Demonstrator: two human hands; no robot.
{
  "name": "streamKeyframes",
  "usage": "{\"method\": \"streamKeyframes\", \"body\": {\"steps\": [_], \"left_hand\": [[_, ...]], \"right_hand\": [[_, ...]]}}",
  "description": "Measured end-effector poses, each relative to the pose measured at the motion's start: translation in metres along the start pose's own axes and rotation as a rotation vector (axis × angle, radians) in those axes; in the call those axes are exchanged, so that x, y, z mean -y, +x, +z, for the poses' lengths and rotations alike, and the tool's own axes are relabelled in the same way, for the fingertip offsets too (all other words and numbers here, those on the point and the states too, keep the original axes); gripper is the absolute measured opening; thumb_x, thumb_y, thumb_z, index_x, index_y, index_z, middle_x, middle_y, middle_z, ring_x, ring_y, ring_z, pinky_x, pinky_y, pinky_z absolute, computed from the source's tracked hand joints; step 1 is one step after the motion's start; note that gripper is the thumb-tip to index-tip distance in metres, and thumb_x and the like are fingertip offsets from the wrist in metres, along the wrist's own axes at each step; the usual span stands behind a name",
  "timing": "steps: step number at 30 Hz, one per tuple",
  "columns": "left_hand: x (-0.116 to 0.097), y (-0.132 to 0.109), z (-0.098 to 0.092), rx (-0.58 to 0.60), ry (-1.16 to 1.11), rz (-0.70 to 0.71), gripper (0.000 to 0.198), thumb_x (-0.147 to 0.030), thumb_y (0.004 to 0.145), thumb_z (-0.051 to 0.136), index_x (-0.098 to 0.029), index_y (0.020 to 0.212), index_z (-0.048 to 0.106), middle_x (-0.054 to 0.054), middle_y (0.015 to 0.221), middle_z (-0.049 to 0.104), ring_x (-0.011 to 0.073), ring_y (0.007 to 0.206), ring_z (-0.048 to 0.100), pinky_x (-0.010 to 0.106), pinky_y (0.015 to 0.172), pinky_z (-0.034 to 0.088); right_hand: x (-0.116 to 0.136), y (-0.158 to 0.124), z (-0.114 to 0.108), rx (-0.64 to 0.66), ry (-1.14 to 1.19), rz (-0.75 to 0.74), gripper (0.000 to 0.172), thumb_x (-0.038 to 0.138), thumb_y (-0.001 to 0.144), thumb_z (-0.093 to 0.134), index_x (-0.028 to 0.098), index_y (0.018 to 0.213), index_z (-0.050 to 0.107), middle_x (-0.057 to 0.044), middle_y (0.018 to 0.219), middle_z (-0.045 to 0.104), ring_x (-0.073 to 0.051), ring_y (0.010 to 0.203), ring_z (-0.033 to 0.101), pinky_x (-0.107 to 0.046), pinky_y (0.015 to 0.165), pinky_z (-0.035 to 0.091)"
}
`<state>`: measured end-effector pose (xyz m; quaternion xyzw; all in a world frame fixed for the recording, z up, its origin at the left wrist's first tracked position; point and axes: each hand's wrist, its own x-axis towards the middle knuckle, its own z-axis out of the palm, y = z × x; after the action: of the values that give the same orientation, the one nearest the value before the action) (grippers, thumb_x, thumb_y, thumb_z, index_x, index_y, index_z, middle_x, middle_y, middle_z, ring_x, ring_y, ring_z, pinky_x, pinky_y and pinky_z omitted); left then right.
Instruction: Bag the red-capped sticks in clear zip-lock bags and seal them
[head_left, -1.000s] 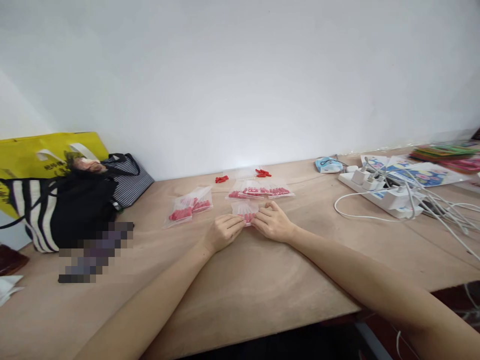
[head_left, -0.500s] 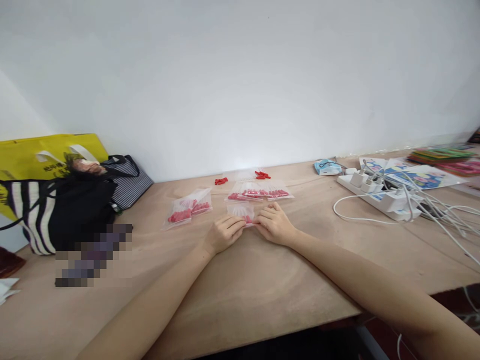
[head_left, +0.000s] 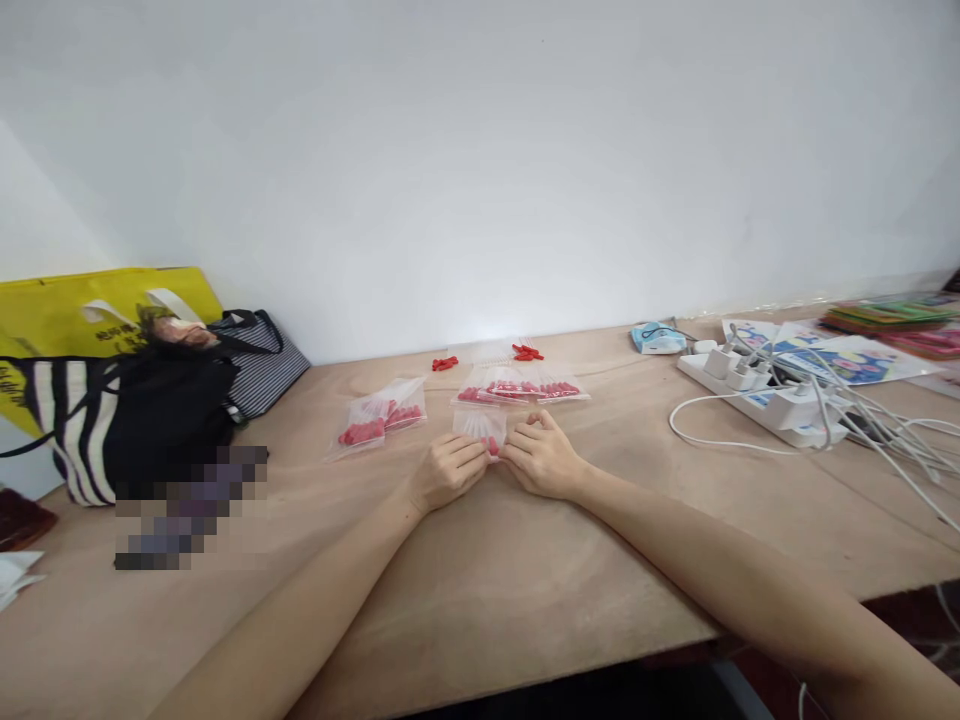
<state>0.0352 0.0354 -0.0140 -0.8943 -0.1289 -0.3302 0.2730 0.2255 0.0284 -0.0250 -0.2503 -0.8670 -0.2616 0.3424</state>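
Between my two hands lies a small clear plastic bag (head_left: pixel 480 424) with red pieces inside, flat on the wooden table (head_left: pixel 525 590). My left hand (head_left: pixel 450 470) is closed on its near left edge. The fingers of my right hand (head_left: pixel 541 455) pinch the near right side. Both hands partly cover the bag. Just beyond it are several filled bags (head_left: pixel 521 388) of red pieces, overlapping in a row. More filled bags (head_left: pixel 382 418) lie to the left. Two loose clusters of small red pieces, one on the left (head_left: pixel 445 363) and one on the right (head_left: pixel 528 352), sit near the wall.
A white power strip (head_left: pixel 761 400) with plugs and tangled cables lies at right, near a blue face mask (head_left: pixel 658 338) and printed sheets (head_left: pixel 847 358). At left stand a black bag with white stripes (head_left: pixel 142 425), a yellow bag (head_left: pixel 45 310) and a striped pouch (head_left: pixel 262 365).
My right hand has shifted slightly left and down along the bag, its fingers more curled. My left hand stays on the bag. The whole view has moved slightly.
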Motion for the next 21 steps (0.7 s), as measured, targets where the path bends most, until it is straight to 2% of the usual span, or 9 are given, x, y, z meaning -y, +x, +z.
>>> {"method": "streamKeyframes", "body": {"steps": [7, 10, 14, 18, 21], "left_hand": [[0.001, -0.006, -0.005, -0.054, 0.005, -0.069, 0.008, -0.014, 0.081, 0.051, -0.016, 0.081, 0.059, 0.003, 0.076, 0.067, 0.0126, 0.067, 0.062, 0.025, 0.063, 0.052], [0.002, -0.007, -0.006, -0.057, 0.007, -0.071, 0.010, -0.012, 0.081, 0.051, -0.016, 0.085, 0.059, 0.003, 0.079, 0.068, 0.0132, 0.070, 0.063, 0.026, 0.064, 0.053], [0.002, -0.007, -0.005, -0.044, -0.014, -0.092, 0.012, -0.012, 0.082, 0.049, -0.017, 0.088, 0.059, 0.003, 0.083, 0.067, 0.0128, 0.074, 0.063, 0.025, 0.067, 0.053], [0.002, -0.006, -0.003, -0.075, 0.007, -0.103, 0.011, -0.016, 0.079, 0.055, -0.016, 0.089, 0.059, 0.003, 0.082, 0.067, 0.0123, 0.071, 0.063, 0.024, 0.066, 0.052], [0.002, -0.006, -0.001, -0.060, 0.018, -0.059, 0.010, -0.017, 0.079, 0.056, -0.017, 0.088, 0.060, 0.002, 0.081, 0.067, 0.0118, 0.069, 0.063, 0.023, 0.064, 0.052]], "right_hand": [[-0.011, -0.007, -0.006, 0.001, 0.123, 0.139, 0.016, 0.020, 0.083, 0.043, 0.016, 0.074, 0.055, -0.001, 0.068, 0.058, -0.012, 0.069, 0.048, -0.030, 0.073, 0.025], [-0.013, -0.008, -0.006, -0.034, 0.106, 0.111, 0.013, 0.021, 0.082, 0.045, 0.017, 0.077, 0.056, -0.001, 0.073, 0.059, -0.012, 0.073, 0.048, -0.030, 0.075, 0.025], [-0.012, -0.007, -0.003, -0.067, 0.019, 0.020, 0.017, 0.015, 0.082, 0.044, 0.019, 0.072, 0.057, 0.000, 0.066, 0.056, -0.011, 0.069, 0.045, -0.030, 0.076, 0.025], [-0.011, -0.005, -0.002, -0.079, -0.040, 0.019, 0.020, 0.016, 0.083, 0.042, 0.017, 0.068, 0.055, 0.000, 0.062, 0.054, -0.011, 0.066, 0.044, -0.030, 0.077, 0.026], [-0.009, -0.003, -0.001, -0.075, -0.057, 0.006, 0.021, 0.017, 0.082, 0.042, 0.016, 0.065, 0.054, 0.000, 0.060, 0.052, -0.011, 0.064, 0.043, -0.030, 0.076, 0.026]]}}
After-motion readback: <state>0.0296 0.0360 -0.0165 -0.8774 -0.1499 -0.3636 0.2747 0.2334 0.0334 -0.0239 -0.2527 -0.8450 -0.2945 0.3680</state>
